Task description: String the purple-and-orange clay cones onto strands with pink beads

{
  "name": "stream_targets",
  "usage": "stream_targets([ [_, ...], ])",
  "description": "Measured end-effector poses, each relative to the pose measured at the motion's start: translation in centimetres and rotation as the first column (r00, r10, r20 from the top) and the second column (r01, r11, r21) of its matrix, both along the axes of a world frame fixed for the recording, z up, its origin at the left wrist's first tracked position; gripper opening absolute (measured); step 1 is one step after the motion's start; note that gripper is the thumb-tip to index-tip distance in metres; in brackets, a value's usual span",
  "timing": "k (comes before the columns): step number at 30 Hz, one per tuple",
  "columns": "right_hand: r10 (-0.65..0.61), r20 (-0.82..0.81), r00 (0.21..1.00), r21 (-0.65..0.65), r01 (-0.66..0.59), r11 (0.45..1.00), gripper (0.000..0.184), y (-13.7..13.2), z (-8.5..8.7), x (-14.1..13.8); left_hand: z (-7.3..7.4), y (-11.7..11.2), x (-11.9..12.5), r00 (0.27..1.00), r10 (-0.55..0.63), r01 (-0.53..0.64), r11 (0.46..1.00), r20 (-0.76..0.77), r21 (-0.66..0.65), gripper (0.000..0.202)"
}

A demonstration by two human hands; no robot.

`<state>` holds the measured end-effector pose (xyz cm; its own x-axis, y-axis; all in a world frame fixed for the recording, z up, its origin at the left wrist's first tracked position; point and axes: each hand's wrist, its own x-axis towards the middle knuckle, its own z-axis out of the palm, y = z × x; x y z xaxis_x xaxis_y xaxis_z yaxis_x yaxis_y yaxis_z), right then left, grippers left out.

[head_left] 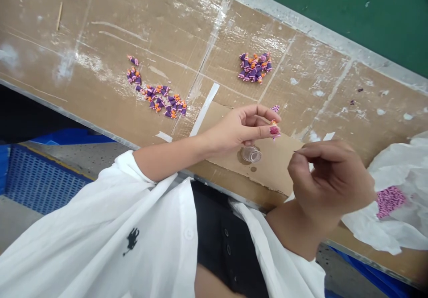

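Observation:
My left hand (239, 127) pinches a small doll figurine (273, 122) between thumb and fingertips; orange and pink parts of it show. To the right, my right hand (329, 177) is closed in a pinch, with a tiny dark tip poking out that is too small to name. Below my left hand, a small clear cup (251, 154) rests on a cardboard sheet (230, 159). Tiny pink-purple pieces (275, 108) lie just beyond my left fingers.
Purple-and-orange figurines lie in one cluster (254, 68) at the back and another group (160, 99) at left. Crumpled white paper (377, 235) holds a heap of pink bits (390, 201). A thin wooden stick (59, 16) lies far left. A blue crate (43, 177) stands below the table.

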<state>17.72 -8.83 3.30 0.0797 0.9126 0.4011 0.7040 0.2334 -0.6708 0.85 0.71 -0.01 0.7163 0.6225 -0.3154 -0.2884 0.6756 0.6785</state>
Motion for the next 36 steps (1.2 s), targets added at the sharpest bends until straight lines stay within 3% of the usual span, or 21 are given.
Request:
stream_targets([
  [4, -0.142, -0.136, 0.98, 0.151, 0.163, 0.975, 0.017, -0.1, -1.7, -1.4, 0.2, -0.6, 0.3, 0.997, -0.021, 0.038, 0.978, 0.079, -0.207, 0.054],
  [8, -0.118, 0.044, 0.992, 0.221, 0.106, 0.97, 0.021, 0.3, -2.0, -1.9, 0.5, -0.9, 0.3, 0.992, -0.03, 0.065, 0.953, 0.119, -0.297, 0.049],
  [12, -0.103, 0.139, 0.985, 0.257, 0.064, 0.964, 0.025, 0.6, -1.5, -1.9, 0.9, -0.7, 0.2, 0.994, -0.045, 0.076, 0.942, 0.101, -0.328, 0.028],
  [16, -0.094, 0.163, 0.982, 0.267, 0.048, 0.963, 0.025, 0.7, -1.5, -2.0, 1.0, -0.8, 0.1, 0.992, -0.037, 0.074, 0.944, 0.118, -0.323, 0.024],
  [24, -0.118, 0.199, 0.973, 0.229, 0.071, 0.971, 0.022, 0.6, -1.3, -2.4, 0.7, -0.8, 0.3, 0.991, -0.033, 0.063, 0.971, 0.13, -0.233, 0.056],
  [36, -0.138, 0.273, 0.952, 0.276, 0.06, 0.959, 0.023, 0.3, -1.6, -2.6, 1.0, -1.4, 0.2, 0.998, -0.023, 0.031, 0.986, 0.054, -0.163, 0.061],
])
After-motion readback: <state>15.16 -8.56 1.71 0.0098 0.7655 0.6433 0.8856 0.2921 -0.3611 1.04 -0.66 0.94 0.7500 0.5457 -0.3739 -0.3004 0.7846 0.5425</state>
